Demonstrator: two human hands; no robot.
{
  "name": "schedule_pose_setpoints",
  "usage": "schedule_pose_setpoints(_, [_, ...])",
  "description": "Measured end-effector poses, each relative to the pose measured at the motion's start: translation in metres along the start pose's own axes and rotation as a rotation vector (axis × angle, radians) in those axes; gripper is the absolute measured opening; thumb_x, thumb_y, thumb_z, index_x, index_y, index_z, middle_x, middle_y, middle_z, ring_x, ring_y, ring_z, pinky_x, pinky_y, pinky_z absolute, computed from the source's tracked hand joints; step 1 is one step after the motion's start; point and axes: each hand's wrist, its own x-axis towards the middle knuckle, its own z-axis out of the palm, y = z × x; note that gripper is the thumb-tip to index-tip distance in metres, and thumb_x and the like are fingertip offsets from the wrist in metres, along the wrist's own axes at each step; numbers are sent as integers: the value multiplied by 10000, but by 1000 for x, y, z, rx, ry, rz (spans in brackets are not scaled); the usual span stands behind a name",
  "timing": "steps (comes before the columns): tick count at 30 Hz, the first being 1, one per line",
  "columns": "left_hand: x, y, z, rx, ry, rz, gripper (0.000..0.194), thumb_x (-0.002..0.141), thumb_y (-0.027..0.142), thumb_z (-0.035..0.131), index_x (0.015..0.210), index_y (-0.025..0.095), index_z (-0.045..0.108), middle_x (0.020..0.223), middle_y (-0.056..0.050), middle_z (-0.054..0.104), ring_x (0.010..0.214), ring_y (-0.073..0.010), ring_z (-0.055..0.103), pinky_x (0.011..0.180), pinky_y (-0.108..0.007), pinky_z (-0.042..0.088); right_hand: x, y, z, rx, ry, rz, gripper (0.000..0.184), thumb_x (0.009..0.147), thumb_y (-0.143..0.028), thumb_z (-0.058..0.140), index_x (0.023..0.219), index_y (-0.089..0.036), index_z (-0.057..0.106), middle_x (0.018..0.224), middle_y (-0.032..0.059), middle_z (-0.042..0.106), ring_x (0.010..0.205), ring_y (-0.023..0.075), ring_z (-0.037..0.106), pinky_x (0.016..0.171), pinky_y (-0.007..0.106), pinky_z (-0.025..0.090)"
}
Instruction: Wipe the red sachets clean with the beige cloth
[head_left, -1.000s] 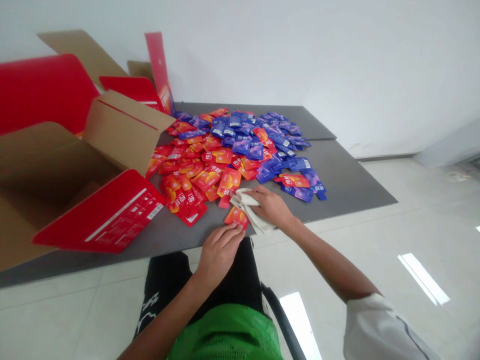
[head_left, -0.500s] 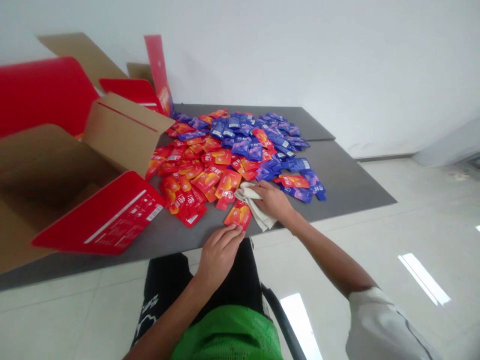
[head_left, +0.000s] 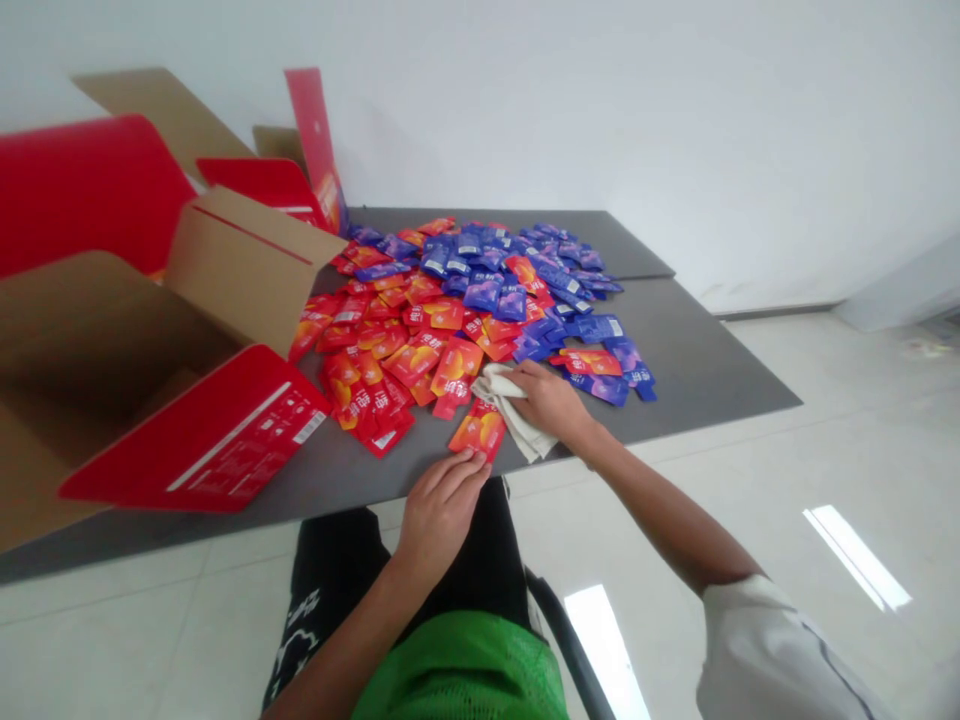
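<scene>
A red-and-orange sachet (head_left: 478,430) lies flat near the table's front edge. My left hand (head_left: 442,505) holds it down, the fingers close together on its near end. Folded white cloth (head_left: 517,412) is gripped in my right hand (head_left: 551,400), whose fingers are closed on it. The cloth rests against the sachet's right side and covers part of it. Beyond both hands spreads a heap of red-orange sachets (head_left: 420,355), with blue-purple sachets (head_left: 484,290) on the far and right sides.
Open red cardboard boxes (head_left: 247,430) stand on the left, their flaps sticking out over the grey table (head_left: 697,370). A white wall (head_left: 600,110) rises behind the table. My legs are under the front edge, above a pale tiled floor (head_left: 750,480).
The view has shifted very slightly. Both hands, the cloth and the sachet keep practically the same places.
</scene>
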Motion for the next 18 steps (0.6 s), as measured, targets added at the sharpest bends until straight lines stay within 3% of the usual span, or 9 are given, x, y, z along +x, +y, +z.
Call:
schedule_pose_setpoints(4, [0, 1, 1, 4, 7, -2, 266, 992, 118, 579, 1204, 194, 719, 1177, -54, 767, 1130, -214, 695, 1016, -387, 593, -20, -14, -6, 63, 44, -70, 439, 984, -196, 569, 1416, -260, 620, 1279, 84, 659, 1094, 210, 673, 888, 265, 529])
schedule_pose_setpoints(9, [-2, 0, 1, 44, 2, -17, 209, 997, 140, 573, 1088, 210, 748, 1044, -53, 780, 1031, -232, 713, 959, -419, 610, -43, -44, 8, 178, -124, -178, 407, 981, -245, 608, 1382, -300, 647, 1326, 51, 662, 1111, 199, 677, 863, 251, 534])
schedule_pose_setpoints(13, [-1, -1, 0, 2, 7, 5, 277, 998, 127, 572, 1228, 207, 705, 1186, -50, 763, 1139, -222, 694, 1012, -406, 595, -17, -22, 11, 122, -86, -90, 397, 991, -275, 613, 1386, -294, 648, 1310, 66, 655, 1104, 205, 674, 878, 258, 518])
schedule_pose_setpoints(18, [0, 1, 1, -16, 1, -22, 286, 998, 126, 566, 1227, 218, 711, 1188, -48, 763, 1138, -213, 699, 1016, -401, 596, 1, 0, -3, 27, 16, -6, 399, 995, -237, 581, 1388, -236, 648, 1206, 87, 671, 1037, 216, 679, 859, 264, 516])
